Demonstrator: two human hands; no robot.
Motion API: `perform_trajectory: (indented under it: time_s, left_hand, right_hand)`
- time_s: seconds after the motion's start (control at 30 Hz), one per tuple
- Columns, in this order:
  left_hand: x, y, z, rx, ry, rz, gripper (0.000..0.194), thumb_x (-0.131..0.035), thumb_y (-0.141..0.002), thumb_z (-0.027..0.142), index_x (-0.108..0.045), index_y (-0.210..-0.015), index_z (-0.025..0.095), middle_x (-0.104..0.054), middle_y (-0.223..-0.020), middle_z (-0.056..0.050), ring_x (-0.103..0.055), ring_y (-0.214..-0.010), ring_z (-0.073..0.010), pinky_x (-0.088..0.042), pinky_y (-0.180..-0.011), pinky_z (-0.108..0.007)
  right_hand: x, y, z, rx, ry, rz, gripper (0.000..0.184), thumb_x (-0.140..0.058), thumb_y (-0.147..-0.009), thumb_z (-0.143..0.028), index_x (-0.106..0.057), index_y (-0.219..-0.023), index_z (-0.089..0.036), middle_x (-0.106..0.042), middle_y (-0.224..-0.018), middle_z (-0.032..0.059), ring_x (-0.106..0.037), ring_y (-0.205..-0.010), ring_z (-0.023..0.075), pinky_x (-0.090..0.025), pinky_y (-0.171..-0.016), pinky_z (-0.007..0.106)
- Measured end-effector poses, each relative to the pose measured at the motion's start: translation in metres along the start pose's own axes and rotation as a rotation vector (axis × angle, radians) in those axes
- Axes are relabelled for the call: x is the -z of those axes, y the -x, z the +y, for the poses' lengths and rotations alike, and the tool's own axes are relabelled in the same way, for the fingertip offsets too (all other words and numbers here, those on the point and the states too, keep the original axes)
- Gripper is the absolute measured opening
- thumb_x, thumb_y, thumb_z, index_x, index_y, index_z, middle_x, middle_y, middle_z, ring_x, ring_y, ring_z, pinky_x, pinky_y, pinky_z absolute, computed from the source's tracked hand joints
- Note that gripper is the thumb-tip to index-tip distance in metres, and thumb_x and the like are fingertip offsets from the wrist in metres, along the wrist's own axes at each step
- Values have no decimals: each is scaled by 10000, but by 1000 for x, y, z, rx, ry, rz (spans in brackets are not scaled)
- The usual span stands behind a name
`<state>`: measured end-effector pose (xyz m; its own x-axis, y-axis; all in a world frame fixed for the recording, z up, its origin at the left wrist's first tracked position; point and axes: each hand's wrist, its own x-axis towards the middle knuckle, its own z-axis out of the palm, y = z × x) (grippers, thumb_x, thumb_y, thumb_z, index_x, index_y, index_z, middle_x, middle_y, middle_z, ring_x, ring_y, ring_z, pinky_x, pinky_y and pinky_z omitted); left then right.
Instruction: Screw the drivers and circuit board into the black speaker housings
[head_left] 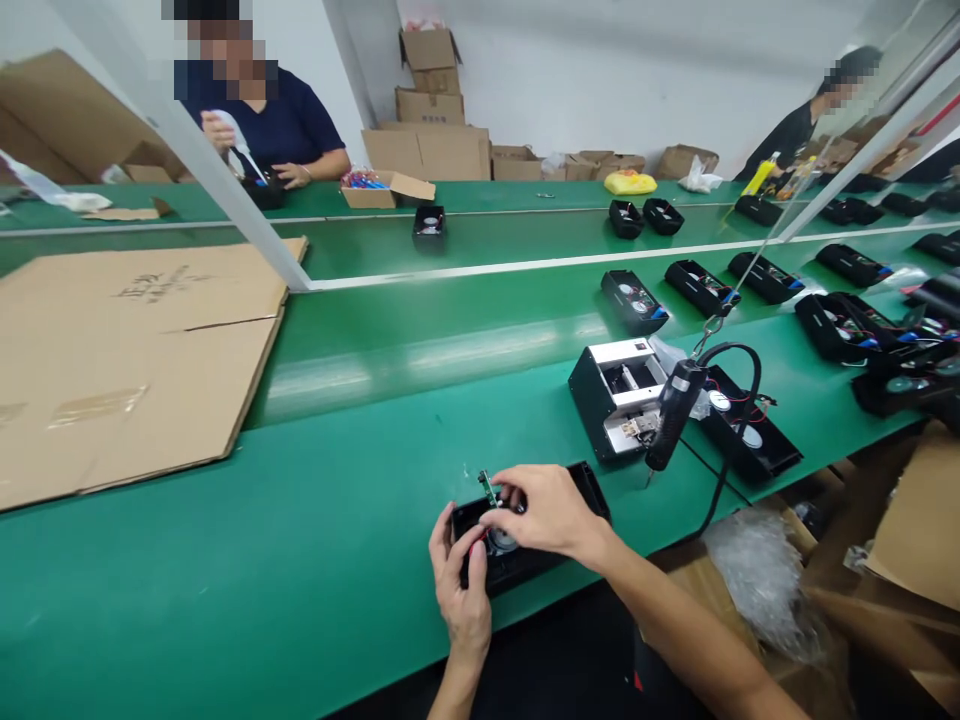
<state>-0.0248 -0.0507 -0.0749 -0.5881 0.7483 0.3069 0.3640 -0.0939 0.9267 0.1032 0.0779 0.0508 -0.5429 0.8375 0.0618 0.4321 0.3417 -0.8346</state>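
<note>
A small green circuit board [488,488] is pinched between the thumb and fingers of my right hand [551,508], tilted above a black speaker housing [592,490]. The housing lies on the green bench with its inner side up, and a round silver speaker [501,541] shows inside it. My left hand [463,590] grips the housing's left end, its fingers bent over the rim near a bit of red wire. My hands cover much of the housing's middle.
An electric screwdriver [675,415] hangs beside a silver-and-black machine [619,390]. Another open housing [750,430] lies to its right. Several housings line the belt [420,330]. Flattened cardboard [135,360] covers the left. Two people sit opposite; one person's hand [219,132] holds a white tool.
</note>
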Motion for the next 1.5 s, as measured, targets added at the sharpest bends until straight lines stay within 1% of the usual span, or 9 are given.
perform_trajectory:
  time_s: [0.17,0.37,0.53,0.63,0.73,0.9,1.03,1.3,1.5]
  left_hand:
    - [8,-10,3,20,-41,-47,226,-598,-1050,396,-758,-1163,283,-553,-1554,-74,-556,-1453,-266,-431,-1270,-516]
    - [23,-40,23,-43,-102,-194,160,-757,-939,404,-764,-1035,277,-631,-1436,-77,-601,-1400,-318,-498,-1205,-563]
    - [36,-52,45,-405,-212,-374,185,-707,-960,218,-737,-1126,296,-744,-1216,-41,-583,-1452,-323,-400,-1263,-692]
    - [45,-52,49,-531,-294,-400,282,-787,-916,260,-706,-1185,282,-781,-1077,-35,-610,-1425,-352,-335,-1280,-745]
    - [51,-48,45,-606,-384,-478,433,-830,-896,332,-669,-1289,252,-804,-1063,-52,-606,-1431,-377,-322,-1282,-751]
    - [48,-41,34,-602,-462,-638,561,-749,-955,274,-576,-1487,251,-809,-1154,-79,-560,-1480,-385,-347,-1267,-750]
    - [43,-41,34,-588,-477,-665,624,-681,-972,151,-515,-1561,271,-820,-1083,-45,-608,-1428,-349,-323,-1278,-754]
    - [43,-54,42,-583,-444,-764,672,-649,-956,119,-500,-1586,297,-828,-1050,-30,-648,-1384,-332,-283,-1284,-785]
    - [42,-58,44,-597,-453,-833,632,-607,-927,72,-546,-1529,257,-832,-1073,-51,-637,-1406,-319,-228,-1307,-778]
  right_hand:
    - [14,-12,20,-5,-146,-102,190,-746,-911,-214,-844,-1073,-195,-863,-996,67,-806,-892,215,-620,-839,308]
    - [51,34,61,117,-370,-195,131,-800,-921,-311,-864,-908,-197,-858,-911,65,-800,-835,208,-635,-783,321]
    - [52,61,52,245,-124,-183,171,-701,-1006,-175,-857,-998,-247,-862,-962,38,-797,-903,193,-602,-848,329]
    - [43,63,45,304,161,-111,235,-644,-1008,-101,-830,-1010,-244,-864,-985,23,-798,-896,199,-548,-817,344]
    - [32,60,37,333,367,-188,293,-615,-951,-26,-809,-1037,-229,-860,-1025,26,-784,-907,208,-504,-801,350]
    - [27,53,17,270,521,-442,299,-596,-932,-29,-780,-1074,-218,-827,-1016,31,-741,-907,210,-464,-778,344]
    - [31,49,8,246,564,-564,298,-564,-922,-18,-745,-1079,-195,-795,-1006,43,-713,-870,203,-445,-713,341]
    - [29,49,14,269,496,-594,381,-533,-829,25,-731,-1111,-141,-772,-1070,101,-704,-997,237,-532,-970,372]
    - [24,52,16,248,478,-581,324,-638,-814,-102,-724,-1126,-111,-753,-1047,130,-694,-972,268,-547,-975,386]
